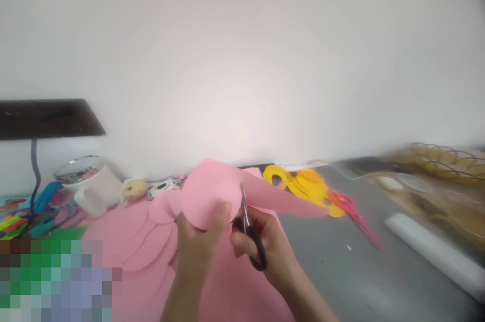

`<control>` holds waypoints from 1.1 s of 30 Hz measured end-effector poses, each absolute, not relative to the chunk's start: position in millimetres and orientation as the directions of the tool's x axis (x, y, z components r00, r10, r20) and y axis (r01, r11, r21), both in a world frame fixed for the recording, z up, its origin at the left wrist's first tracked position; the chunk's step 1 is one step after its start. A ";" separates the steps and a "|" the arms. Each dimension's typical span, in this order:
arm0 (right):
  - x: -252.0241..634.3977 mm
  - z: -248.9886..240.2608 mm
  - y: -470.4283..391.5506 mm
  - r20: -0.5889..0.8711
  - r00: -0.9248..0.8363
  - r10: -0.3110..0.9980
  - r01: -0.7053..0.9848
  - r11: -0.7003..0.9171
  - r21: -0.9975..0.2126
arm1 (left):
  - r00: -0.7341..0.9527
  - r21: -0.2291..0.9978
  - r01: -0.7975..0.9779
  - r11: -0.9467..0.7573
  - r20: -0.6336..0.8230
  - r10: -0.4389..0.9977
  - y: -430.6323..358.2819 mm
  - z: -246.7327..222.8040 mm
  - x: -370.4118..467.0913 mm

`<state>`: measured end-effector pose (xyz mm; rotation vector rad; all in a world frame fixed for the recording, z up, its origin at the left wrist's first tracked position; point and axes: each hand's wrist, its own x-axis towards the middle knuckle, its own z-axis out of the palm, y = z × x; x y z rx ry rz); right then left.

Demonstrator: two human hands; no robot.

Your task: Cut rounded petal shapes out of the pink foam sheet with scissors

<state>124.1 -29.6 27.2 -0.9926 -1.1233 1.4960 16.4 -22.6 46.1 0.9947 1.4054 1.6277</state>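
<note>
My left hand [200,238] grips the lower edge of a pink paper [210,188] with a rounded outline, thumb on its front face. In my right hand [261,236] is a pair of black-handled scissors [246,218], fingers in the loops. Its blades point up at the right edge of the rounded part. A pink strip [284,196] of the paper trails away to the right from there. Several cut pink paper rounds [140,236] overlap on the left, and a larger pink sheet [242,281] lies beneath my hands.
Yellow paper pieces [308,185] and pink scissors [356,218] lie right of my hands on the grey table [322,271]. A white roll [435,256] is farther right. A white mug [96,188] stands at the left, near a dark wall panel [49,119] with a cable.
</note>
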 end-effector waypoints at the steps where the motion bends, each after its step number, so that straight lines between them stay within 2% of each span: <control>1: 123.9 28.2 -29.9 -0.056 -0.191 0.980 -0.225 -0.100 -0.969 | -0.407 0.990 -0.063 -0.123 0.087 0.909 -22.7 46.3 17.1; 7: 124.6 29.3 -29.9 -0.029 -0.205 0.978 -0.275 -0.086 -0.958 | -0.445 0.996 0.019 -0.083 0.083 0.892 -26.7 50.4 19.9; 10: 125.9 28.0 -28.5 -0.005 -0.195 0.981 -0.304 -0.065 -0.950 | -0.386 0.997 0.031 -0.074 0.080 0.919 -28.2 52.7 19.2; 33: 125.1 26.9 -29.7 -0.010 -0.204 0.979 -0.287 -0.070 -0.955 | -0.391 0.993 0.088 -0.081 0.109 0.914 -23.9 40.0 11.9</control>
